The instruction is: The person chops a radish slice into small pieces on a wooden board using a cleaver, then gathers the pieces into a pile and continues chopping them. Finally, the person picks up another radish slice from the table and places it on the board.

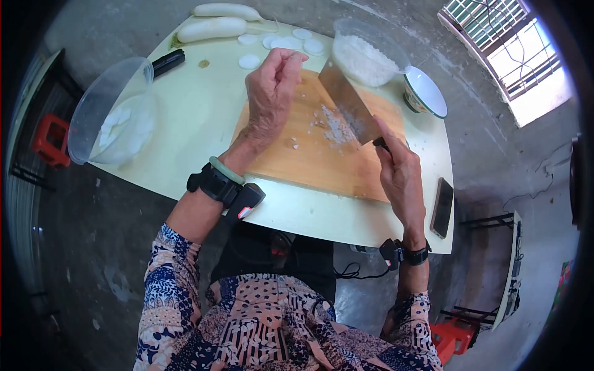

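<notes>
My right hand (pixel 399 173) grips the handle of a cleaver (pixel 349 102), whose blade stands over the wooden cutting board (pixel 315 161). A small pile of chopped white bits (pixel 337 127) lies on the board beside the blade. My left hand (pixel 272 93) hovers above the board's far left part, fingers curled together near the blade's top; whether it pinches anything is unclear. A clear bowl of chopped white pieces (pixel 365 59) stands just past the board.
On the pale table (pixel 204 117): two whole white radishes (pixel 213 28), several round slices (pixel 291 43), a clear bowl of slices (pixel 114 117) at the left edge, a black-handled knife (pixel 167 62), a white bowl (pixel 427 93) and a phone (pixel 442 207) on the right.
</notes>
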Demonstrator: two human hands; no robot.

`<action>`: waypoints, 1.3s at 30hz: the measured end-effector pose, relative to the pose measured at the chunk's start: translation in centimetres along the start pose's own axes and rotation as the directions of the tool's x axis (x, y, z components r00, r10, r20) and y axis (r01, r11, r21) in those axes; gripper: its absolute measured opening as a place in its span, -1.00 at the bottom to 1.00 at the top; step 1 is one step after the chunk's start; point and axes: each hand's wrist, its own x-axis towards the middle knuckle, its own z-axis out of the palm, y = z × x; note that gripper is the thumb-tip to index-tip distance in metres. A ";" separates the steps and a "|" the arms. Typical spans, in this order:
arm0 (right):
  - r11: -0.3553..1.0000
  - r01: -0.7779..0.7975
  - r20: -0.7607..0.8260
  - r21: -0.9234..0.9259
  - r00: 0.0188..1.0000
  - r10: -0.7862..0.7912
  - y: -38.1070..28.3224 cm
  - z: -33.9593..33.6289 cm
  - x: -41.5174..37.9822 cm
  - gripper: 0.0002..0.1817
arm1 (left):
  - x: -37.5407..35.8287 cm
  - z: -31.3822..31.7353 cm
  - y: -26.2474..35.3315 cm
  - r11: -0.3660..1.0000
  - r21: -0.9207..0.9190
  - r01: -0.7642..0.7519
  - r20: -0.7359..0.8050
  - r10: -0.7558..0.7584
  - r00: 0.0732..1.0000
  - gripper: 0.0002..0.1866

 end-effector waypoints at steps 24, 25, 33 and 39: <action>1.000 0.003 0.035 0.004 0.999 -0.003 -1.5 0.3 -0.1 -0.33 | -0.3 0.2 -0.1 0.997 0.067 -0.026 0.028 0.024 0.999 -0.73; 0.999 0.016 0.012 0.029 1.000 -0.017 -1.6 0.2 -0.1 -0.31 | -0.3 0.1 0.0 0.997 0.068 -0.025 0.022 0.024 0.999 -0.73; 1.000 0.006 0.042 0.020 0.999 -0.007 -2.0 0.4 -0.3 -0.32 | -0.2 0.2 -0.5 0.997 0.068 -0.047 0.027 0.045 0.999 -0.75; 0.999 -0.032 0.063 0.000 0.998 0.032 -2.2 0.1 -0.6 -0.33 | -0.4 0.3 0.3 0.997 0.074 -0.022 0.045 0.019 0.999 -0.75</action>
